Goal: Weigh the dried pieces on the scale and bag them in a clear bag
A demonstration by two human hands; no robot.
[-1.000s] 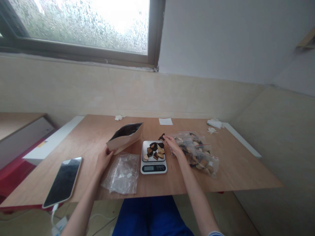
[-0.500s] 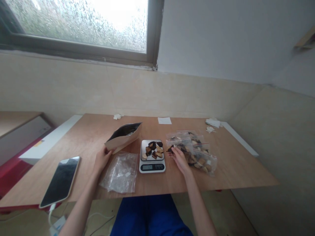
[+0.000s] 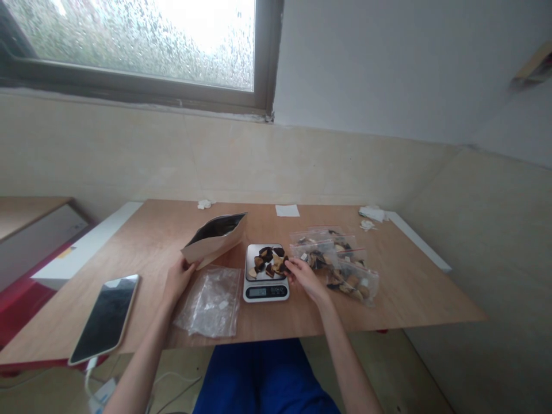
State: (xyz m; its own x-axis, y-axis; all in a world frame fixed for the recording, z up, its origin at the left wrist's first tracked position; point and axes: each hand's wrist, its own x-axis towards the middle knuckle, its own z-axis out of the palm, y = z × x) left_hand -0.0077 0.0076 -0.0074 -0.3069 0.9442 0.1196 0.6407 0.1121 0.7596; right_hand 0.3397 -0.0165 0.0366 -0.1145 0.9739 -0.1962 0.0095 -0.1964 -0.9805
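My left hand (image 3: pixel 177 277) grips the lower left corner of a brown paper pouch (image 3: pixel 211 249), which tilts with its mouth open and its dark lining showing. A white digital kitchen scale (image 3: pixel 282 293) stands at the middle of the table. On its plate lie several dark brown and cream chunks, apparently dried mushroom pieces (image 3: pixel 260 261). At the plate's right edge, my right hand (image 3: pixel 305 277) pinches a dark dried mushroom piece (image 3: pixel 285 265) between its fingertips. The digits on the scale's display are too small to read.
Clear zip bags (image 3: pixel 353 282) filled with similar pieces overlap right of the scale. Flat zip bags (image 3: pixel 211 305) lie left of it. A phone (image 3: pixel 106 319) with a cable lies at the left. White paper (image 3: pixel 287 211) and crumpled tissues (image 3: pixel 373 214) lie along the back edge.
My right hand has moved left from beside the filled bags to the scale plate, carrying the dark piece. My left hand still holds the pouch in the same place.
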